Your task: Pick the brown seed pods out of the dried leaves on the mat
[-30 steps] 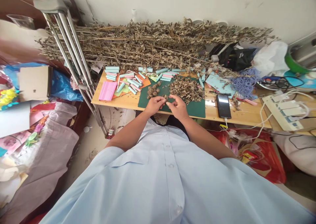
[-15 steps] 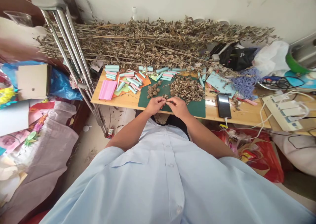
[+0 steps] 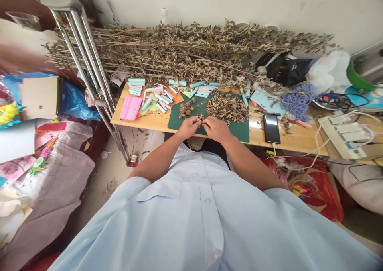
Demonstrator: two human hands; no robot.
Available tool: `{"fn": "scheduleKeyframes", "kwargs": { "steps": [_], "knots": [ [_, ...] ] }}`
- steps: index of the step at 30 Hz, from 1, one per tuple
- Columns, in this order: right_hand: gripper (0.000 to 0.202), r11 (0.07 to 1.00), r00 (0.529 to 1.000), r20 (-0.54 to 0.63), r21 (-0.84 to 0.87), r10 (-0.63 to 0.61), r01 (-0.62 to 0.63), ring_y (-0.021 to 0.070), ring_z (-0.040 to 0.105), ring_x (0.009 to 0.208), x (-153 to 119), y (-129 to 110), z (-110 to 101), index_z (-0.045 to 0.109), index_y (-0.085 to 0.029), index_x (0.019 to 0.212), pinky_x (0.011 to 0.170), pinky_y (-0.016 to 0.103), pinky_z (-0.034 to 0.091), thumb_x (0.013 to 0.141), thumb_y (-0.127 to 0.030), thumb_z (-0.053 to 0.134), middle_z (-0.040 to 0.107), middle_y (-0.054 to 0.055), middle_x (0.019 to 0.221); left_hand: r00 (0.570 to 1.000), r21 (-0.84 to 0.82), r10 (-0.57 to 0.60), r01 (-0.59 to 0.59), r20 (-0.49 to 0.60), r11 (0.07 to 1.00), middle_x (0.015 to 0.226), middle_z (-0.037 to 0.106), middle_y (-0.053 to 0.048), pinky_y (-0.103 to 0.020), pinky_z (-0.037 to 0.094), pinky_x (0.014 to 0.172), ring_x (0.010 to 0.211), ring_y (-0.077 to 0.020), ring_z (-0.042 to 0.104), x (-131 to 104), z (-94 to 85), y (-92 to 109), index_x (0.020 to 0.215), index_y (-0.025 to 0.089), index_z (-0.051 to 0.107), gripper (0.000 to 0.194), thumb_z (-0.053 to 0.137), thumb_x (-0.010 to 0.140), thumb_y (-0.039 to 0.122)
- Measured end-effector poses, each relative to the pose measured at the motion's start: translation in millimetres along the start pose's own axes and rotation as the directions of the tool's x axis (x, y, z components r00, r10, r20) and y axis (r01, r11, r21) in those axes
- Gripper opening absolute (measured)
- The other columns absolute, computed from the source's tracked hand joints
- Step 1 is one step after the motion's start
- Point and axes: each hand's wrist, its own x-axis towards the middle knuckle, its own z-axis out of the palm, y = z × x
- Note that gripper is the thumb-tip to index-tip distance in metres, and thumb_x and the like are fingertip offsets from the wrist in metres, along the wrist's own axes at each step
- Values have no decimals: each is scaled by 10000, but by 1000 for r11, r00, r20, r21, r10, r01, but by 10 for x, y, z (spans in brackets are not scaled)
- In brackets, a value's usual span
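My left hand [image 3: 190, 127] and my right hand [image 3: 216, 128] meet at the front edge of a green mat [image 3: 239, 132], fingers pinched close together. Between the fingertips is a small bit of dried leaf [image 3: 201, 118], mostly hidden. Just beyond my left hand lies a group of brown leaf balls [image 3: 186, 109]. A heap of loose dried leaves [image 3: 226, 107] covers the mat beyond my right hand. Rolled blue and pink papers [image 3: 163, 100] lie left of the mat, beside a folded pink paper [image 3: 130, 108].
Long dried stalks [image 3: 179, 52] stretch along the wall. Metal crutches [image 3: 92, 71] lean at the left. A phone [image 3: 271, 128], purple yarn [image 3: 299, 99] and a power strip [image 3: 344, 137] with cables lie on the right.
My right hand's fingers have curled in a little more around the fingertips' meeting point. My left hand has barely moved.
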Motion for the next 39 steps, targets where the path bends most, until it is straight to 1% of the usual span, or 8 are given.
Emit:
{"fn": "scheduleKeyframes", "kwargs": {
  "steps": [11, 19, 27, 29, 31, 35, 37, 39],
  "knots": [
    [196, 996, 996, -27, -21, 81, -82, 223, 636, 874, 1, 6, -11, 698, -203, 998, 687, 308, 413, 954, -232, 510, 711, 87, 1006, 1000, -47, 8, -8, -16, 999, 589, 536, 32, -221, 354, 529, 510, -77, 452, 22, -4, -56, 781, 168, 564, 208, 551, 914, 327],
    [151, 974, 979, -94, 157, 182, -166, 219, 648, 889, 10, 25, 20, 703, -233, 947, 763, 315, 460, 929, -244, 553, 713, 64, 969, 1000, -102, 13, -15, -17, 995, 580, 532, 28, -218, 346, 516, 502, -78, 448, 24, -2, -84, 772, 166, 581, 251, 580, 911, 375],
    [150, 918, 941, -159, 317, 298, -237, 186, 609, 730, -48, 29, 75, 717, -218, 913, 733, 320, 482, 910, -287, 584, 714, 52, 897, 976, -67, -57, 44, -211, 997, 577, 539, 29, -231, 343, 511, 508, -99, 454, -77, 51, -12, 824, 170, 639, 217, 583, 895, 368],
    [157, 900, 934, -155, 357, 323, -252, 186, 619, 741, -100, 44, 100, 721, -216, 917, 739, 325, 491, 903, -298, 588, 725, 51, 916, 990, 45, -2, 9, -143, 999, 686, 624, -2, -237, 399, 585, 603, -113, 525, -203, 56, 38, 816, 166, 665, 203, 592, 886, 342],
    [159, 882, 925, -142, 382, 351, -276, 186, 623, 738, -145, 62, 126, 724, -216, 914, 741, 332, 500, 890, -312, 600, 733, 51, 924, 997, 193, 79, -80, 8, 978, 790, 679, -31, -250, 441, 698, 740, -140, 592, -348, 59, 77, 788, 167, 692, 165, 613, 862, 291],
    [177, 851, 916, -132, 437, 380, -290, 186, 639, 775, -167, 61, 155, 739, -218, 915, 742, 336, 519, 882, -337, 611, 737, 55, 947, 945, 327, 88, -195, 315, 925, 744, 675, -29, -266, 441, 734, 720, -151, 590, -571, 64, 83, 733, 181, 710, 89, 658, 803, 198],
    [186, 831, 910, -151, 485, 386, -272, 196, 657, 857, -144, 33, 149, 751, -219, 903, 740, 333, 533, 872, -356, 629, 730, 67, 1006, 928, 334, 68, -200, 367, 921, 693, 651, -19, -263, 432, 698, 669, -145, 568, -611, 65, 64, 711, 184, 706, 90, 687, 795, 212],
    [189, 800, 894, -171, 537, 413, -267, 202, 663, 887, -108, -7, 133, 766, -219, 887, 739, 334, 542, 847, -373, 664, 724, 73, 1018, 952, 318, 90, -186, 293, 930, 727, 667, -30, -267, 445, 718, 704, -151, 589, -596, 66, 47, 744, 186, 718, 119, 671, 835, 247]
  ]
}}
